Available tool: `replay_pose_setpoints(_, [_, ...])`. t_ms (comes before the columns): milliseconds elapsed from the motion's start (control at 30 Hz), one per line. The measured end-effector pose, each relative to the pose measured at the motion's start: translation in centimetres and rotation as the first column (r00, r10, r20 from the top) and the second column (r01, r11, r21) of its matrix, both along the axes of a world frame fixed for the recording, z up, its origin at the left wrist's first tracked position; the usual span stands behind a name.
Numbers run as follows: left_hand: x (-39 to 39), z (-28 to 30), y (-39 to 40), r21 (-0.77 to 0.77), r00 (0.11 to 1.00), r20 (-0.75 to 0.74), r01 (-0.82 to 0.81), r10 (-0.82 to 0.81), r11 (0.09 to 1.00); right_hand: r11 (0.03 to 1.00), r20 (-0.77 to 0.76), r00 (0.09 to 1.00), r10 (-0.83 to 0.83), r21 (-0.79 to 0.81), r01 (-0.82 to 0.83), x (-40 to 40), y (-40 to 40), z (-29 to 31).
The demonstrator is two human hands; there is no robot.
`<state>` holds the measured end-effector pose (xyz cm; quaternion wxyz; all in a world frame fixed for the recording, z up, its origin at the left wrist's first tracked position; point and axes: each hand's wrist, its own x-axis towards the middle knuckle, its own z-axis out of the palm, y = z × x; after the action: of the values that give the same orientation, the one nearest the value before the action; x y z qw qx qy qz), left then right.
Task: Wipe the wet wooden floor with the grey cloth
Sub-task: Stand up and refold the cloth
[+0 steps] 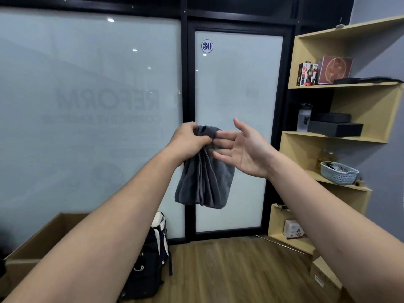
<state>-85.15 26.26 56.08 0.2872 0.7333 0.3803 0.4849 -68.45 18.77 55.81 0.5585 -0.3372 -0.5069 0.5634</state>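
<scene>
The grey cloth (205,178) hangs bunched in folds at chest height in front of a frosted glass door. My left hand (189,139) pinches its top edge. My right hand (242,149) is beside it on the right, palm turned in and fingers spread, with the fingertips touching the cloth's top corner but not closed on it. The wooden floor (236,270) lies far below, brown planks at the bottom of the view; I cannot make out any wet patch on it.
A black and white backpack (150,259) stands on the floor by the glass wall. A cardboard box (37,243) sits at the lower left. Wooden shelves (341,136) with boxes, a bottle and a basket (338,173) line the right wall.
</scene>
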Motion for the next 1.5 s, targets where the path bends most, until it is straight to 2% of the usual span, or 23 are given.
replay_pose_setpoints(33, [-0.1,0.0,0.2,-0.037,0.999,0.038,0.023,-0.022,0.999,0.993,0.116,0.988,-0.103,0.066,0.096,0.8,0.3,-0.3])
replay_pose_setpoints(67, [-0.3,0.0,0.3,-0.077,0.997,0.065,0.056,-0.051,0.995,0.962,0.259,0.933,-0.250,0.173,0.210,1.7,0.5,-0.7])
replay_pose_setpoints(133, [-0.5,-0.2,0.5,-0.151,0.982,0.136,0.153,-0.133,0.977,0.810,0.474,0.660,-0.583,0.410,0.420,3.8,1.1,-2.1])
replay_pose_setpoints(167, [-0.7,-0.4,0.7,-0.177,0.968,0.185,0.200,-0.167,0.964,0.765,0.517,0.564,-0.644,0.433,0.476,4.9,1.4,-2.9])
replay_pose_setpoints(200, [-0.9,-0.5,1.0,-0.195,0.953,0.233,0.239,-0.192,0.951,0.794,0.547,0.579,-0.604,0.347,0.500,5.7,1.5,-3.7])
replay_pose_setpoints(267, [-1.0,-0.7,1.7,-0.205,0.923,0.310,0.301,-0.230,0.931,0.920,0.486,0.793,-0.367,0.064,0.387,6.8,1.9,-5.2])
replay_pose_setpoints(300, [-1.0,-1.0,2.1,-0.209,0.906,0.339,0.337,-0.255,0.918,0.960,0.415,0.874,-0.253,-0.002,0.280,7.1,2.0,-5.7])
replay_pose_setpoints(367, [-0.8,-1.4,2.9,-0.219,0.877,0.376,0.397,-0.299,0.891,0.978,0.297,0.932,-0.209,0.056,0.202,7.6,2.4,-5.7])
replay_pose_setpoints(433, [-0.4,-1.8,4.0,-0.215,0.877,0.354,0.414,-0.325,0.884,0.945,0.220,0.925,-0.309,0.179,0.273,7.9,2.8,-4.9])
replay_pose_setpoints(567, [1.3,-3.3,6.2,-0.241,0.929,0.204,0.353,-0.309,0.904,0.848,0.292,0.807,-0.514,0.315,0.426,10.0,4.1,-3.8])
replay_pose_setpoints(633, [3.1,-4.3,7.5,-0.257,0.923,0.217,0.368,-0.318,0.893,0.815,0.311,0.764,-0.565,0.353,0.459,11.6,5.4,-4.1])
replay_pose_setpoints(733, [6.6,-5.9,10.2,-0.262,0.883,0.335,0.422,-0.328,0.868,0.792,0.290,0.749,-0.596,0.363,0.490,14.2,7.7,-5.2])
replay_pose_setpoints(800, [9.7,-7.3,12.4,-0.280,0.840,0.438,0.467,-0.321,0.839,0.806,0.232,0.781,-0.580,0.301,0.509,16.0,9.9,-5.6])
replay_pose_setpoints(867, [12.9,-9.0,14.7,-0.377,0.800,0.518,0.531,-0.303,0.759,0.813,0.151,0.805,-0.574,0.221,0.539,17.8,12.4,-5.9])
replay_pose_setpoints(933, [16.6,-11.2,17.1,-0.495,0.793,0.504,0.591,-0.343,0.637,0.804,0.104,0.799,-0.593,0.139,0.578,20.1,15.4,-5.8])
replay_pose_setpoints(1000, [20.4,-13.0,19.6,-0.524,0.771,0.495,0.632,-0.400,0.570,0.792,0.067,0.790,-0.610,0.052,0.608,22.8,18.3,-5.0])
replay_pose_setpoints(1067, [24.4,-13.0,22.6,-0.497,0.755,0.552,0.639,-0.354,0.587,0.810,0.052,0.810,-0.584,-0.013,0.586,27.1,21.0,-4.0])
replay_pose_setpoints(1133, [28.4,-11.9,25.7,-0.466,0.748,0.607,0.609,-0.269,0.641,0.873,0.086,0.877,-0.474,-0.089,0.480,32.1,23.1,-4.3])
replay_pose_setpoints(1200, [31.6,-11.1,28.3,-0.449,0.748,0.620,0.586,-0.237,0.675,0.929,0.059,0.947,-0.316,-0.182,0.321,36.2,24.8,-7.5])
replay_pose_setpoints(1267, [34.7,-11.9,30.8,-0.472,0.761,0.609,0.573,-0.222,0.670,0.947,-0.007,0.980,-0.197,-0.259,0.188,39.1,26.2,-12.4])
replay_pose_setpoints(1300, [36.1,-12.8,32.1,-0.495,0.776,0.591,0.564,-0.219,0.661,0.936,-0.005,0.980,-0.198,-0.299,0.187,40.0,26.9,-14.4])
replay_pose_setpoints(1367, [38.7,-15.0,34.4,-0.548,0.809,0.544,0.544,-0.224,0.636,0.899,0.059,0.956,-0.288,-0.326,0.291,42.0,28.6,-16.7])
replay_pose_setpoints(1500, [44.7,-17.8,38.8,-0.593,0.826,0.489,0.551,-0.281,0.587,0.799,0.257,0.822,-0.508,-0.214,0.561,48.2,33.3,-15.1])
